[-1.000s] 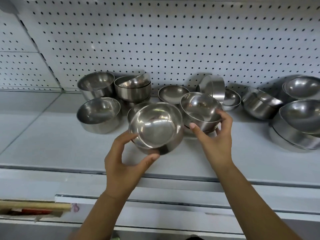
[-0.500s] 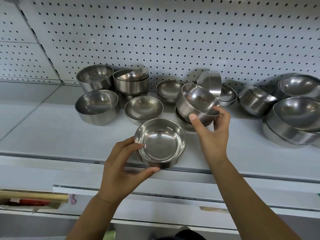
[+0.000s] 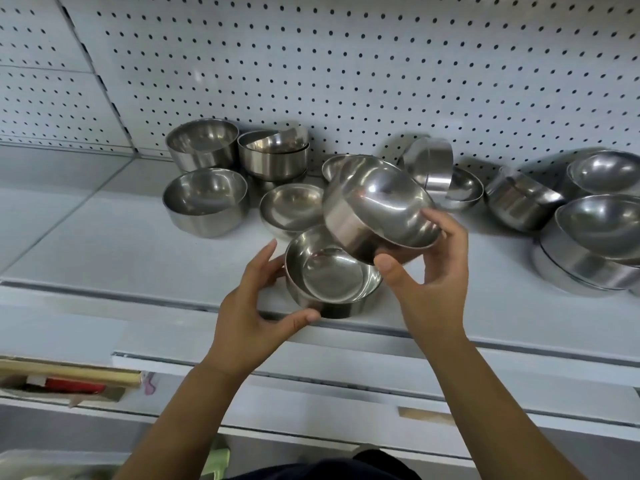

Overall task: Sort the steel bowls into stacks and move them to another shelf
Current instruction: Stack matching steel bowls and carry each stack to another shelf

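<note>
The person's left hand (image 3: pixel 249 313) is cupping the lower bowl (image 3: pixel 329 275) at the front edge of the white shelf (image 3: pixel 121 244), with the thumb curling under its near side and the fingers lying along its left wall. The right hand (image 3: pixel 429 282) is gripping a tilted bowl (image 3: pixel 377 206) just above it, thumb under the base, fingers hooking the far rim. I cannot tell whether the two are touching. Behind them, loose bowls (image 3: pixel 204 202) are sitting scattered along the pegboard wall (image 3: pixel 346 64), some nested.
</note>
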Demonstrator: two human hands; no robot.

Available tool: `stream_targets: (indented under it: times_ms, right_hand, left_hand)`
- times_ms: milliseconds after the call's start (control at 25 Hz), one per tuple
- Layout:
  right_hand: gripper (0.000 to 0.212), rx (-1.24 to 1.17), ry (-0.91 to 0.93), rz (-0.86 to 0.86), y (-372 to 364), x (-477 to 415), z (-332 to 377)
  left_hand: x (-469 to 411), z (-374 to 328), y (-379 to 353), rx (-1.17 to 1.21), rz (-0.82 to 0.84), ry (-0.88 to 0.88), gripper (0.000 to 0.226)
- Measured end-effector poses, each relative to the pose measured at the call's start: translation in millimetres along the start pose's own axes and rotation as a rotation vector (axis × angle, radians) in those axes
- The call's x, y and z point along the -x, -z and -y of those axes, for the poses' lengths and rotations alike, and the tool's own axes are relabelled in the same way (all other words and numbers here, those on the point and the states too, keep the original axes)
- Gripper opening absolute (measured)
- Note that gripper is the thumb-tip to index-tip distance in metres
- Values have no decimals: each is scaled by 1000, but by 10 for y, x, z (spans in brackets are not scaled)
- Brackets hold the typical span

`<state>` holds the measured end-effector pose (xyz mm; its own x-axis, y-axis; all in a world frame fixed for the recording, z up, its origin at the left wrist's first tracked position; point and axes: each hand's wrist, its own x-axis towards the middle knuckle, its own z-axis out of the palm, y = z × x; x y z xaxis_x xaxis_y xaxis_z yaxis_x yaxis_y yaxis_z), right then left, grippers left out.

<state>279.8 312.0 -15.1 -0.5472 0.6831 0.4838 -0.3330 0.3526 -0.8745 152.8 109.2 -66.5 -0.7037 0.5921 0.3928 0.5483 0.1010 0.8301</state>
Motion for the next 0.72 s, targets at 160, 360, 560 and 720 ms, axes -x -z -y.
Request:
stream_targets:
  times_ms: [160, 360, 560, 720]
  right_hand:
    - [81, 142, -18, 132, -38, 170, 25]
    - [81, 312, -39, 188, -83, 304, -6]
    - [86, 328, -88, 208, -87, 344, 5]
    - [91, 259, -175, 290, -10, 301, 49]
  left_hand:
    - [2, 16, -34, -48, -4, 22, 79]
    - [20, 86, -38, -161, -5, 5, 76]
    - [19, 68, -45, -100, 1, 28, 71]
    - [-15, -145, -56, 82, -3, 69, 76]
